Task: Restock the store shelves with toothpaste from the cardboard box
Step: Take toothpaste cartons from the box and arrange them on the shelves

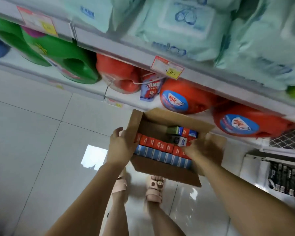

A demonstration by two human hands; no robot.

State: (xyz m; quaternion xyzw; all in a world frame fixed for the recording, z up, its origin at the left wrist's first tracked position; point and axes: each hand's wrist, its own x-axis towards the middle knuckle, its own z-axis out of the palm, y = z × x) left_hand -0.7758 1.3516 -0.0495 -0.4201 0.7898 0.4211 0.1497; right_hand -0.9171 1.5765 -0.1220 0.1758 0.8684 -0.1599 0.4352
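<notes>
An open cardboard box (169, 175) is held above the tiled floor, in front of the lowest shelf. Inside stand a row of red toothpaste cartons (160, 144), a row of blue ones (160, 156) in front, and a few mixed cartons (182, 133) at the back. My left hand (121, 147) grips the box's left wall, thumb up beside the raised flap. My right hand (203, 149), blurred, holds the right wall, with its fingers reaching over the red cartons at that end.
Red detergent jugs (184, 99) and green jugs (71, 62) fill the low shelf. Pale green wipe packs (182, 26) lie on the shelf above, with price tags (167, 67) on its edge. A wire rack (288, 142) and dark packets (283, 178) are at the right. My sandalled feet (155, 188) are below the box.
</notes>
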